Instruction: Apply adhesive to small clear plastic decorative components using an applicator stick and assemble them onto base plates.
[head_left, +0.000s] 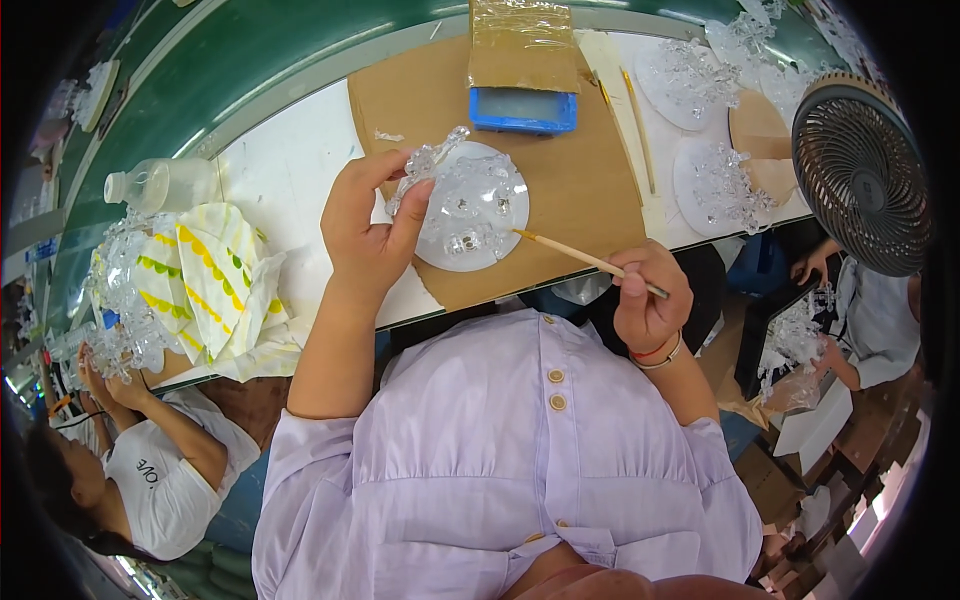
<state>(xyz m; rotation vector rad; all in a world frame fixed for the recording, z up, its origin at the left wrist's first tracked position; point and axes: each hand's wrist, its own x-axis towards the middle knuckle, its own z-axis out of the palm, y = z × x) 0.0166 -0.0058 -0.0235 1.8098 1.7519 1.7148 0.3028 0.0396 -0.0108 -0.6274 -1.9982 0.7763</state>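
Note:
Between the thumb and fingers of my left hand is a clear plastic piece with a knobbly, branching shape. It is held over the left side of a round white plate. More small clear pieces lie on that plate. My right hand pinches a thin wooden paintbrush by its handle. The brush's tip points left and reaches the right edge of the plate. What the tip touches, if anything, is too small to tell.
Beneath the plate lies a brown cardboard sheet. Behind it stands a blue tray, partly under a taped cardboard piece. A spare brush, more plates and a black fan are rightward. Leftward are a bottle and patterned cloth. People work on both sides.

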